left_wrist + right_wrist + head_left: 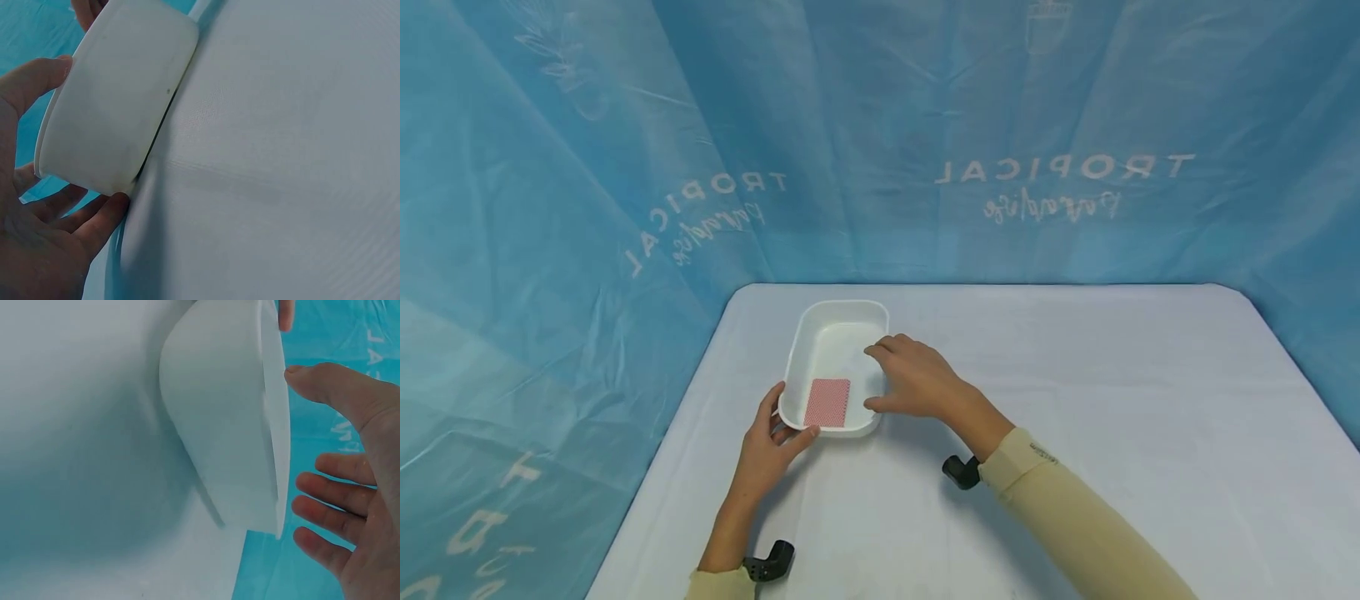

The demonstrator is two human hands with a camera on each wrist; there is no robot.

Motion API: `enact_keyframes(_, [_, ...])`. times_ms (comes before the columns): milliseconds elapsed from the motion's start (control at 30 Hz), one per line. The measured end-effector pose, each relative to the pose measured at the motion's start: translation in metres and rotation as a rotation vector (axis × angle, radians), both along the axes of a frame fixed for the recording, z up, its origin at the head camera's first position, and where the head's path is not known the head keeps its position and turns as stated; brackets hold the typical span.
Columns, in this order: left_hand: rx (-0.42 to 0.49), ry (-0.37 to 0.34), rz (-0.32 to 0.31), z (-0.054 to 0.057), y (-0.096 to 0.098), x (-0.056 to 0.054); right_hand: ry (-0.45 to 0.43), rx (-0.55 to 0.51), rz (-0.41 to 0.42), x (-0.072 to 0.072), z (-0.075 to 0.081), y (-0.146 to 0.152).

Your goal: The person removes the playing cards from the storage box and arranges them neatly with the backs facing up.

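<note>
A white plastic tray with rounded corners and raised walls stands toward the left of the table. Flat on its floor, near the front, lies a red-and-white patterned rectangle that looks like a playing card. My left hand holds the tray's front left corner, thumb at the front rim and fingers around the left side. My right hand hovers over the right rim, thumb and fingers spread apart. In the right wrist view, nothing sits between the right fingers and thumb, and they appear apart from the tray wall.
A white cloth covers the table, stretching well to the right of the tray. Blue printed curtains hang behind the table and along its left side. Each wrist carries a small black camera.
</note>
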State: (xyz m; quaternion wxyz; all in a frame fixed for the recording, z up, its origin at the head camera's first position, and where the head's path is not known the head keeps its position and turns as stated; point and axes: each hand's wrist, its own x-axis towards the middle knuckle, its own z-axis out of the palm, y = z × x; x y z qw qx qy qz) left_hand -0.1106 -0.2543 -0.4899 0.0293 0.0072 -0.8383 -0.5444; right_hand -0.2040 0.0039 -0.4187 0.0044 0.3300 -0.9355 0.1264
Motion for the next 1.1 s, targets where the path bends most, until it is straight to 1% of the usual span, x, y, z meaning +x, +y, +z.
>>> enact_keyframes(100, [-0.009,-0.014,0.008,0.013,0.008,0.004,0.009,0.004,0.018,-0.002,-0.003,-0.004])
enact_keyframes(200, [-0.002,-0.022,0.002,0.027,0.013,0.009,-0.009,0.015,0.021,-0.004,-0.004,-0.01])
enact_keyframes(267, [-0.001,-0.029,-0.003,0.03,0.014,0.01,-0.023,0.026,0.016,-0.005,-0.004,-0.013])
enact_keyframes(333, [0.004,-0.038,-0.007,0.029,0.013,0.009,-0.032,0.042,0.011,-0.006,-0.005,-0.016])
enact_keyframes(367, [0.006,-0.043,-0.007,0.026,0.012,0.008,-0.036,0.048,0.011,-0.006,-0.006,-0.017])
enact_keyframes(433, [0.004,-0.042,-0.003,0.016,0.008,0.004,-0.046,0.052,0.018,-0.007,-0.007,-0.02])
enact_keyframes(533, [0.004,-0.019,-0.001,0.002,0.002,0.0,-0.048,0.06,0.033,-0.007,-0.008,-0.024])
enact_keyframes(567, [0.007,-0.019,0.0,0.002,0.002,0.0,-0.048,0.063,0.039,-0.008,-0.008,-0.026])
enact_keyframes(600, [0.006,-0.011,-0.003,0.005,0.003,0.001,-0.046,0.067,0.044,-0.008,-0.008,-0.028])
enact_keyframes(667, [0.005,-0.005,-0.006,0.014,0.006,0.004,-0.029,0.074,0.055,-0.008,-0.009,-0.033])
enact_keyframes(767, [0.005,-0.017,-0.012,0.029,0.012,0.008,-0.013,0.084,0.07,-0.007,-0.009,-0.04])
enact_keyframes(867, [0.01,-0.01,-0.019,0.031,0.012,0.009,-0.003,0.1,0.082,-0.008,-0.012,-0.046])
enact_keyframes(1033, [0.035,-0.001,-0.036,0.032,0.012,0.009,-0.017,0.128,0.073,-0.009,-0.021,-0.057])
enact_keyframes(1100, [0.041,-0.001,-0.042,0.03,0.011,0.009,-0.032,0.136,0.066,-0.008,-0.024,-0.062])
